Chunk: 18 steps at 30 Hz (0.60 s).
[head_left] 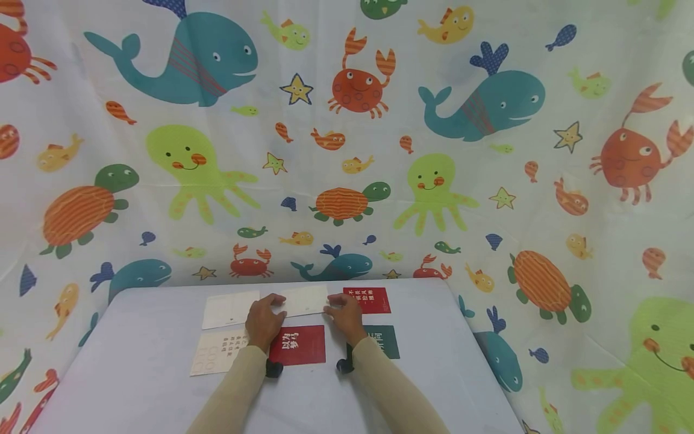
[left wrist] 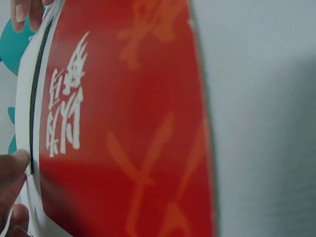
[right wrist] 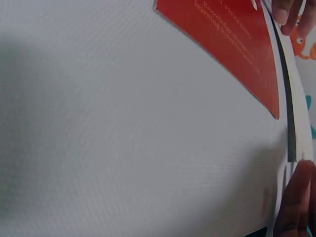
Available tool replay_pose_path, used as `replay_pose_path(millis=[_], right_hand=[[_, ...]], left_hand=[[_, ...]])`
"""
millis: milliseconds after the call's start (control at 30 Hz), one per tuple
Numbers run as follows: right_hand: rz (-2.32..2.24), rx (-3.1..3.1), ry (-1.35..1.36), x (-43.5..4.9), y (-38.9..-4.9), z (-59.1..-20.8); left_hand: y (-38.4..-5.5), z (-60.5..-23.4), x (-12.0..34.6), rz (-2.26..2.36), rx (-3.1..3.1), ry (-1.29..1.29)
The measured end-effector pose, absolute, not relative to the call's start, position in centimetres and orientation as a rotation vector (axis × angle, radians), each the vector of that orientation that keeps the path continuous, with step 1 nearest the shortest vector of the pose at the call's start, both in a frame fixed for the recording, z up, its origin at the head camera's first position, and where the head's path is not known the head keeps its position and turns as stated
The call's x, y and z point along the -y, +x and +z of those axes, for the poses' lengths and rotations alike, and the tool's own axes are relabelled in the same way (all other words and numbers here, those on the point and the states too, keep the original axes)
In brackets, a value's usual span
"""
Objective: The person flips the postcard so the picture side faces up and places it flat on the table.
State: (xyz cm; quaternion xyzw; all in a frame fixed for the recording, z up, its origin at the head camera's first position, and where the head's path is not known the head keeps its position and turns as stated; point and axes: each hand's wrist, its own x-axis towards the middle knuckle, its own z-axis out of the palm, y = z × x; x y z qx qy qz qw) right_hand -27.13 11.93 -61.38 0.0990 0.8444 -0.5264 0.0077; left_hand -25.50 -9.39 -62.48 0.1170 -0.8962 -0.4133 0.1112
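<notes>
Both hands hold a white card [head_left: 305,299] near the back of the table. My left hand [head_left: 264,322] pinches its left end, and my right hand [head_left: 349,316] pinches the right end. From the left wrist, the thumb [left wrist: 17,160] lies on the end of the pale card [left wrist: 27,98], which shows a dark lower edge. Fingers [right wrist: 296,202] of the right hand meet the other end in the right wrist view. Just in front lies a red card [head_left: 309,349] with white characters. Beyond the right hand is another red card [head_left: 376,300].
Left of the hands lie a plain white card [head_left: 228,306] and a cream card [head_left: 208,358] with printed writing. A dark green card [head_left: 389,343] is partly behind the right forearm. A patterned sea-animal curtain [head_left: 325,169] hangs behind the white-covered table [head_left: 146,361].
</notes>
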Motion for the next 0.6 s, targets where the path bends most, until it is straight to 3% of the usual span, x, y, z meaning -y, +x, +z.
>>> replay_pose_path(millis=[600], right_hand=[[-1.861,-2.425,0.341,-12.16,-27.74,-60.98]], left_hand=[[-25.21,-62.5,9.69,-1.233,2.637,0.325]])
